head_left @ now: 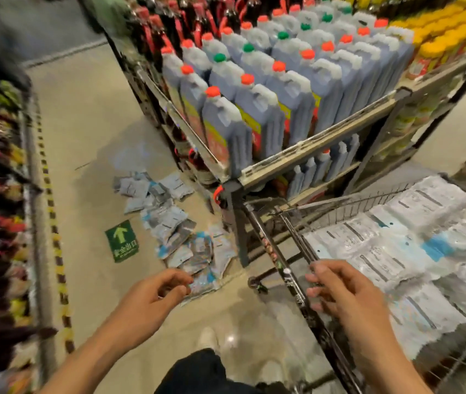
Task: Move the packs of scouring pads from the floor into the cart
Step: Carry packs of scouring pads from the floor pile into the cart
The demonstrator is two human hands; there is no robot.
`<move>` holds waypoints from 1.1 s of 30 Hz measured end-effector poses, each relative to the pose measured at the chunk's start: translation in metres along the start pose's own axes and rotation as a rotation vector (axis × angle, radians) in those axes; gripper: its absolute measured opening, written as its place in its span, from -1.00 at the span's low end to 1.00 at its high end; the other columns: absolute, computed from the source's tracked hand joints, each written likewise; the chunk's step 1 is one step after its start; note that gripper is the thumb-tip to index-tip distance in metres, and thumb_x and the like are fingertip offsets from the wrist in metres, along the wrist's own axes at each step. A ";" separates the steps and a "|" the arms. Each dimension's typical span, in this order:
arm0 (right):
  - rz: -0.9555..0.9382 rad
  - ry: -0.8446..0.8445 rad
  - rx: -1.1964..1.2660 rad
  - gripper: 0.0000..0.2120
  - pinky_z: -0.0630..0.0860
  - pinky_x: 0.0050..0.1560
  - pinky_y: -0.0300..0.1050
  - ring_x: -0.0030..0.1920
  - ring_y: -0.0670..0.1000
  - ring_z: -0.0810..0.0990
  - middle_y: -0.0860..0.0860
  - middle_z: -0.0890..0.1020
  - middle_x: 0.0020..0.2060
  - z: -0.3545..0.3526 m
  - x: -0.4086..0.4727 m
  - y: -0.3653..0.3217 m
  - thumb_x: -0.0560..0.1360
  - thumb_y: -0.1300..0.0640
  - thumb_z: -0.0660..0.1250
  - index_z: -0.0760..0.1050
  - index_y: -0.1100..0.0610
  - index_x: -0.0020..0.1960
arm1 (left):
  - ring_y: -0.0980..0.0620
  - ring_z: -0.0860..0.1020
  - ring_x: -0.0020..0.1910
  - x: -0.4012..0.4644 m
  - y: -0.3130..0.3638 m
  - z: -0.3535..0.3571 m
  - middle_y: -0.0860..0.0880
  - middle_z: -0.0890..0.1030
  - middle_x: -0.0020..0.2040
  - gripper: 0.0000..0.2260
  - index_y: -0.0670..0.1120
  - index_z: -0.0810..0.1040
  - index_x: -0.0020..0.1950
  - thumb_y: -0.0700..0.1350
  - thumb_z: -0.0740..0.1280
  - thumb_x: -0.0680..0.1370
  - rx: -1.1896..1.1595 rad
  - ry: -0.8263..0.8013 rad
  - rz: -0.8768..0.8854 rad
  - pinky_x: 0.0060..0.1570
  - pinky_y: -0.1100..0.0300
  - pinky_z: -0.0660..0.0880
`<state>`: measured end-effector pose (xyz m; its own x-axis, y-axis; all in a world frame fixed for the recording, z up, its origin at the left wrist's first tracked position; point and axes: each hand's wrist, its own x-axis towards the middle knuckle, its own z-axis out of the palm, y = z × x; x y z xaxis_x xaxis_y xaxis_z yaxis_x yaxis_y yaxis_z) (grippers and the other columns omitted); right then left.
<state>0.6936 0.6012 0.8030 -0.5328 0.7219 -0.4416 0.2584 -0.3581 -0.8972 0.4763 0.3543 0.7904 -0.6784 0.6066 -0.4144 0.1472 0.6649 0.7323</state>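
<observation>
**A:** From the head view, where's the stuff?

**B:** The packs (pixel 169 223) are strewn on the floor (pixel 84 137) from about ten to eleven o'clock of my hands, a loose trail running along the foot of the shelf (pixel 311 146). The nearest ones lie right by my left hand (pixel 155 300). The cart (pixel 297 285) is at one to three o'clock, and packs already fill its basket.

**A:** And your hands?

**B:** My left hand is reaching down toward the closest pack, fingers loosely curled, grasping nothing that I can see. My right hand (pixel 339 294) hovers at the cart's rail, fingers bent but not clamped on it. The picture is blurred, so whether it brushes the rail I can't tell.

**A:** How would you do this step well?

**B:** I'd judge the next move is a pick from the near end of the trail. The packs look thin, slick and overlapping, so I'd pinch one by an edge or scoop several together rather than claw at the flat face. Working near to far keeps me from stepping on any. The cart load is heaped, so I'd lay new ones toward the middle, at two o'clock, lest they slide off over the rim.

**A:** Anything in the way?

**B:** The shelf corner post at twelve o'clock, and the green arrow sticker (pixel 121 241) nearby marks the aisle.
</observation>
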 end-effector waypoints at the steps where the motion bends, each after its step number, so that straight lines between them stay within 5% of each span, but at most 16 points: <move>1: -0.017 -0.017 0.002 -0.90 0.59 -0.21 -0.07 -0.23 0.04 0.66 0.10 0.75 -0.18 0.012 0.001 0.000 0.62 0.15 0.40 0.67 0.14 -0.01 | 0.03 0.67 0.01 -0.004 -0.007 -0.008 0.16 0.73 -0.03 -0.75 0.26 0.67 0.08 -0.13 0.40 0.65 -0.005 0.027 -0.015 0.18 -0.09 0.60; 7: -0.073 -0.225 -0.128 -0.89 0.58 -0.22 -0.14 -0.26 0.00 0.69 0.11 0.76 -0.17 0.114 0.006 -0.006 0.62 0.14 0.38 0.65 0.14 -0.02 | 0.23 0.66 0.00 -0.030 -0.063 -0.065 0.29 0.70 -0.01 -0.83 0.17 0.66 0.10 -0.12 0.37 0.66 -0.082 0.179 -0.081 0.07 0.23 0.58; 20: -0.003 -0.479 -0.328 -0.87 0.54 -0.20 -0.09 -0.27 0.00 0.68 0.05 0.74 -0.21 0.415 0.004 0.035 0.62 0.12 0.40 0.65 0.18 0.02 | 0.20 0.67 -0.09 -0.070 -0.265 -0.238 0.01 0.74 -0.07 -0.79 0.02 0.67 0.08 -0.25 0.31 0.67 -0.344 0.417 -0.322 -0.15 0.43 0.51; 24: 0.059 -0.481 -0.365 -0.88 0.55 -0.16 -0.04 -0.23 0.04 0.69 0.07 0.75 -0.18 0.471 0.009 0.045 0.62 0.09 0.40 0.65 0.13 0.00 | 0.20 0.68 -0.04 -0.053 -0.301 -0.296 0.17 0.73 -0.02 -0.78 0.09 0.66 0.11 -0.21 0.31 0.67 -0.357 0.412 -0.346 -0.03 0.26 0.50; 28: 0.097 -0.438 -0.392 -0.90 0.54 -0.15 0.00 -0.22 0.04 0.68 0.07 0.75 -0.17 0.512 0.031 0.048 0.62 0.10 0.41 0.66 0.08 -0.04 | 0.21 0.68 -0.07 -0.010 -0.313 -0.339 0.11 0.74 -0.04 -0.77 0.07 0.67 0.10 -0.24 0.31 0.66 -0.371 0.399 -0.358 0.01 0.17 0.53; 33: 0.126 -0.367 -0.398 -0.91 0.57 -0.13 0.01 -0.20 0.05 0.69 0.06 0.75 -0.16 0.564 0.081 0.055 0.63 0.09 0.39 0.66 0.07 -0.01 | 0.13 0.69 -0.03 0.081 -0.317 -0.385 0.03 0.75 -0.02 -0.77 0.01 0.68 0.11 -0.27 0.29 0.66 -0.374 0.327 -0.353 -0.10 0.36 0.50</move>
<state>0.2107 0.3060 0.7207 -0.7058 0.4086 -0.5787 0.5845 -0.1256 -0.8016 0.0978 0.0245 0.7325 -0.8349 0.1722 -0.5227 -0.3497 0.5673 0.7456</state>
